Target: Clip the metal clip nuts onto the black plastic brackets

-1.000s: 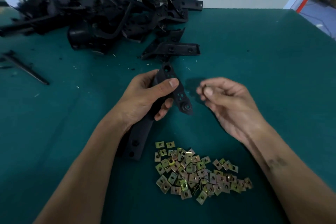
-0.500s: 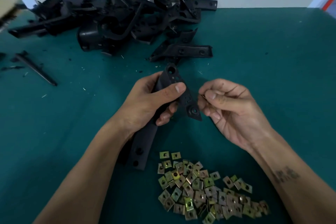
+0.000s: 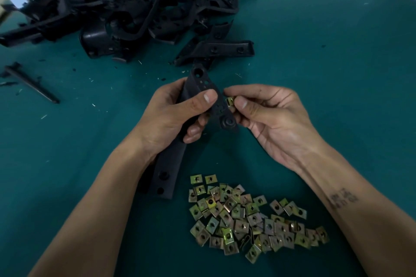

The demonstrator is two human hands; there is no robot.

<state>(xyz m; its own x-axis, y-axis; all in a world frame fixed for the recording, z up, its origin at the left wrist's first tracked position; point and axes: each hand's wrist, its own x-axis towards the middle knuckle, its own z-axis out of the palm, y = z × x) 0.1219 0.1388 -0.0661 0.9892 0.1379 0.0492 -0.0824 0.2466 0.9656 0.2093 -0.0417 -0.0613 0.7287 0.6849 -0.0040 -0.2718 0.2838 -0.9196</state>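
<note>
Nearest the camera there's a loose heap of clip nuts (image 3: pixel 254 220) on the green table (image 3: pixel 326 74), a bit right of centre; plenty left to fit, so this looks like early-to-middle going

Just beyond that, the left hand (image 3: pixel 171 117) is wrapped round the middle of a black bracket (image 3: pixel 202 96), thumb pressed across its face; the bracket's long axis runs from near-left to far-right-ish, its plain strip end with two holes pointing back toward the person and the end with the big round hole pointing away toward the far pile; a short lobe with a boss sticks out to the right

The right hand (image 3: pixel 265 117) pinches a single clip nut (image 3: pixel 230 101) between thumb and fingertips, right against the bracket's right edge; can't tell if it's started onto the edge yet

My take on doing it well: keep the clip's open mouth square to the edge, line its hole with a bracket hole, then push straight in with the thumb while the left hand braces; going in crooked probably just springs it off

Farthest off, the pile of brackets (image 3: pixel 139 16) sits along the far-left edge of the table
</note>
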